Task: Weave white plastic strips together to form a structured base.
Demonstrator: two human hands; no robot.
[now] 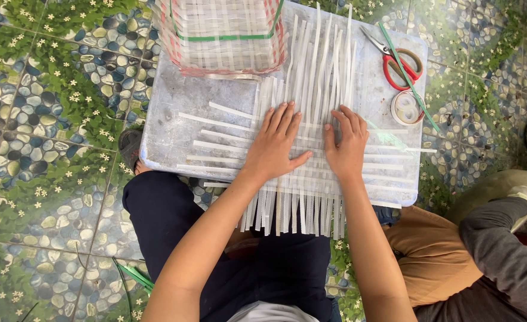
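Note:
Both my hands lie flat, palms down, on a mat of white plastic strips (311,77) laid over a low pale table (174,95). My left hand (275,143) presses the left-centre of the weave, fingers spread and pointing away from me. My right hand (346,143) rests just beside it on the right part, thumb toward the left hand. Long strips run away from me and hang over the near table edge; crosswise strips (216,146) stick out to the left and right.
A woven basket (222,33) with green and red bands stands at the table's far left. Red-handled scissors (395,59), a tape roll (405,107) and a green strip (407,74) lie at the far right. Another person's sleeve (502,250) is at the lower right. Patterned floor tiles surround the table.

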